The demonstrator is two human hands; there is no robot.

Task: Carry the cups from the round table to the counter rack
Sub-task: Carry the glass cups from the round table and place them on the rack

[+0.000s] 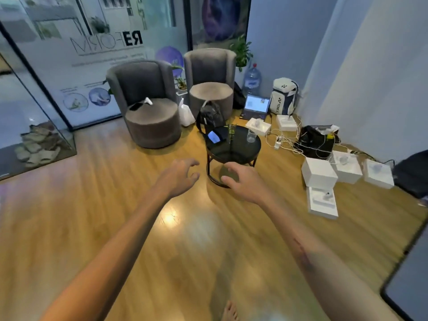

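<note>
The round black bench (pixel 234 149) stands on the wooden floor (pixel 129 205), just in front of the right grey armchair (pixel 209 82); on its glossy top rest a clear cup (pixel 251 135) near the right rim, a green-tinted glass (pixel 231 130) at the back edge, and a dark phone (pixel 215 137) with a lit screen on the left side; on the floor to the right of the bench lie white boxes (pixel 319 172), tangled white cables (pixel 284 140) and a black bag (pixel 315 141).
</note>
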